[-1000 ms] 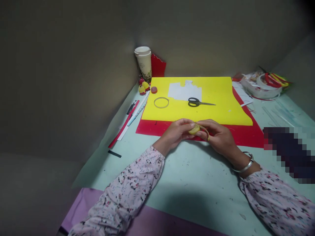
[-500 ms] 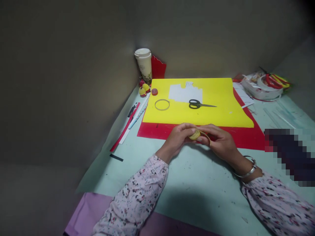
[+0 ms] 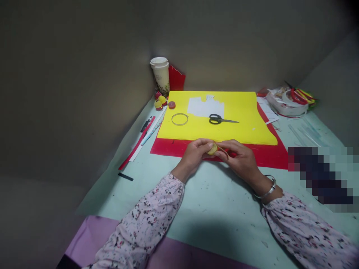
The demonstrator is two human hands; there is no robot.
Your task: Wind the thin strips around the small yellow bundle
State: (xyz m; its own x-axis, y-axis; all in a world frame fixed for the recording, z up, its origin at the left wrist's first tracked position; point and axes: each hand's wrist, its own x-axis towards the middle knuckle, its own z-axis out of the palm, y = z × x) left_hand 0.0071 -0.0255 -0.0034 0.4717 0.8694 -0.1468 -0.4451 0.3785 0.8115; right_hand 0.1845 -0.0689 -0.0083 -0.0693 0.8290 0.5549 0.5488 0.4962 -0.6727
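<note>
Between thumb and fingers, my left hand (image 3: 195, 154) pinches a small round yellow coil (image 3: 212, 150). My right hand (image 3: 241, 158) is closed on a thin strip (image 3: 223, 151) that curves away from the coil. Both hands are close together over the near edge of the red sheet (image 3: 165, 147). Beyond them, black-handled scissors (image 3: 221, 119) and a thin ring (image 3: 180, 119) lie on the yellow sheets (image 3: 196, 133), beside white paper pieces (image 3: 204, 107).
A lidded cup (image 3: 161, 76) stands at the back left, near small red and yellow pieces (image 3: 159, 103). Red and white strips (image 3: 137, 144) lie at left. A cluttered container (image 3: 288, 104) sits at back right. Pixelated dark object (image 3: 322, 179) at right.
The whole view has shifted, so things appear a little further left. My right fingers have shifted slightly along the strip; the coil remains in my left hand.
</note>
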